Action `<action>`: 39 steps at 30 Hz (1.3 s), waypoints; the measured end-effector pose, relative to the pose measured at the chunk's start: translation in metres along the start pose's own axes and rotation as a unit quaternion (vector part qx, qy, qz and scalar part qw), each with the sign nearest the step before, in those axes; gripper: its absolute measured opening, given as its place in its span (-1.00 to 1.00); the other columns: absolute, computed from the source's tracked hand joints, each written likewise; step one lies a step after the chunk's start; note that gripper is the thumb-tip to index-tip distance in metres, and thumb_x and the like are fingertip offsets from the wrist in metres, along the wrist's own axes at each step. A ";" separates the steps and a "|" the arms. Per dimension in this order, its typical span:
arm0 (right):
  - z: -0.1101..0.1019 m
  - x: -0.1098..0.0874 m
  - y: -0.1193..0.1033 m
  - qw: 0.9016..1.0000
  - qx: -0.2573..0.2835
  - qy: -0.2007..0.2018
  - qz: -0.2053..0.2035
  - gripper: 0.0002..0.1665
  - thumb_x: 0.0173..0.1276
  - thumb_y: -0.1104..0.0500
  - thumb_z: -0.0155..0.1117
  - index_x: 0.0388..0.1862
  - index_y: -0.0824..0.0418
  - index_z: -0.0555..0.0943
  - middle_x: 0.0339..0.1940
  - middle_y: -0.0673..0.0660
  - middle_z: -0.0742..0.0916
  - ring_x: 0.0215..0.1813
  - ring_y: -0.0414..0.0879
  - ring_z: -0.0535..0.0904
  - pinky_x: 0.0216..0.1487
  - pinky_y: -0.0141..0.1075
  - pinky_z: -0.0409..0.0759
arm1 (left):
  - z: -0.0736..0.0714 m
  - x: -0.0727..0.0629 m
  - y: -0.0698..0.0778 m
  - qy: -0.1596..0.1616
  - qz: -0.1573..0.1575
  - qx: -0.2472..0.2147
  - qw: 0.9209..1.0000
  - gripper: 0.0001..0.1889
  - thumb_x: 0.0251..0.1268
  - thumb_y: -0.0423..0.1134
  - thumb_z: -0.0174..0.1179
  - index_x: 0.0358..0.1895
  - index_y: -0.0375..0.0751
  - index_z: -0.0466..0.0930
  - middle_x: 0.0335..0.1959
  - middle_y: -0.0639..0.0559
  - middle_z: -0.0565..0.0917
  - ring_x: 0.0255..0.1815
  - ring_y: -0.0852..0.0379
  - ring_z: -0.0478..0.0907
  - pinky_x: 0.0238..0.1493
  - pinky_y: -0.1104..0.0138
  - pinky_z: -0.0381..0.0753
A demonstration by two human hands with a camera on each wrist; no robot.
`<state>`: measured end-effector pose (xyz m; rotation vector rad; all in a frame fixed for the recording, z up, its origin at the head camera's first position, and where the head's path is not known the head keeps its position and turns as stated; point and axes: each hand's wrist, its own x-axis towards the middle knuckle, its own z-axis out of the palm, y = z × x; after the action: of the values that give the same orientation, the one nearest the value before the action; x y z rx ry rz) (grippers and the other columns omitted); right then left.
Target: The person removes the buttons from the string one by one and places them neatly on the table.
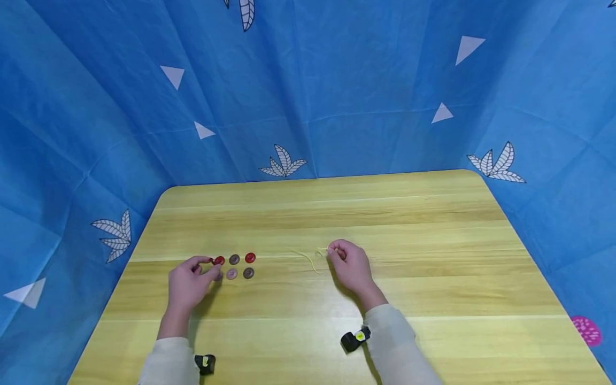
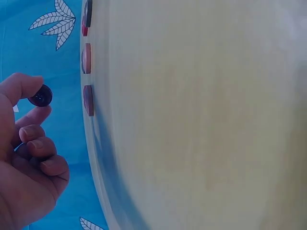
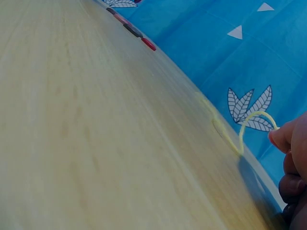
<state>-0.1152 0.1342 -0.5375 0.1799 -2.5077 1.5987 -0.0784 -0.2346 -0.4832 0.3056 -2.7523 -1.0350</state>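
Note:
My left hand [image 1: 187,286] pinches a dark round button [image 2: 41,96] between thumb and index finger, above the table; the other fingers curl in toward the palm. Close by its fingertips lie a red button [image 1: 220,260] and a partly hidden pinkish button [image 1: 218,276]. My right hand [image 1: 350,266] holds the end of a thin yellow string [image 1: 308,258] between thumb and index finger. In the right wrist view the string [image 3: 242,134] arches down from the fingertips, and the rest trails along the tabletop.
More buttons lie in two short rows, among them a brown one [image 1: 234,259], a red one [image 1: 250,258], a pink one [image 1: 232,274] and another brown one [image 1: 248,272]. The wooden table [image 1: 433,240] is bordered by a blue patterned cloth [image 1: 346,80].

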 end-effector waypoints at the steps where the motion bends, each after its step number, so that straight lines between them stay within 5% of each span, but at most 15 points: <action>1: 0.001 0.000 0.000 1.000 0.001 -0.002 0.001 -0.92 0.42 0.20 0.28 -0.31 0.08 0.67 -0.67 -0.06 0.38 -0.57 -0.14 0.30 -0.38 -0.18 0.38 | 0.000 -0.002 0.000 -0.003 0.002 0.001 1.000 -0.72 0.17 -0.18 0.45 -0.13 -0.28 0.73 -0.69 0.06 0.32 -0.65 0.10 0.25 -0.60 0.29 0.23; 14: -0.005 0.001 -0.001 1.000 0.001 -0.007 0.002 -0.91 0.43 0.19 0.27 -0.27 0.14 0.68 -0.66 -0.02 0.37 -0.57 -0.10 0.27 -0.40 -0.17 0.33 | 0.023 -0.015 0.014 -0.114 0.079 0.030 0.990 -0.75 0.10 -0.22 0.47 -0.17 -0.24 0.73 -0.59 0.06 0.47 -0.59 0.13 0.29 -0.46 0.27 0.31; 19: -0.003 0.001 -0.002 1.000 0.003 -0.014 0.003 -0.92 0.43 0.19 0.27 -0.28 0.13 0.68 -0.66 -0.01 0.37 -0.57 -0.10 0.27 -0.40 -0.17 0.32 | 0.028 -0.020 0.017 -0.124 0.084 0.036 0.988 -0.76 0.06 -0.26 0.49 -0.20 -0.26 0.73 -0.31 -0.01 0.65 -0.47 0.12 0.37 -0.35 0.24 0.39; 33: 0.001 0.001 0.000 1.000 0.008 -0.014 -0.007 -0.92 0.42 0.19 0.28 -0.29 0.13 0.68 -0.66 -0.03 0.37 -0.56 -0.10 0.29 -0.39 -0.17 0.35 | 0.029 -0.025 0.024 -0.138 0.109 0.140 0.974 -0.80 0.00 -0.22 0.49 -0.38 -0.08 0.62 -0.45 0.01 0.52 -0.41 0.02 0.42 -0.39 0.14 0.44; 39: 0.000 0.001 -0.001 1.000 0.009 -0.018 0.002 -0.91 0.43 0.18 0.27 -0.30 0.12 0.68 -0.66 -0.02 0.38 -0.56 -0.08 0.29 -0.39 -0.16 0.35 | 0.029 -0.027 0.025 -0.145 0.091 0.134 0.976 -0.75 0.02 -0.16 0.53 -0.28 -0.20 0.76 0.07 -0.31 0.63 -0.01 -0.23 0.58 -0.03 -0.05 0.53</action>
<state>-0.1165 0.1336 -0.5369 0.2086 -2.5227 1.6334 -0.0623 -0.1912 -0.4904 -0.0693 -3.1122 -0.7119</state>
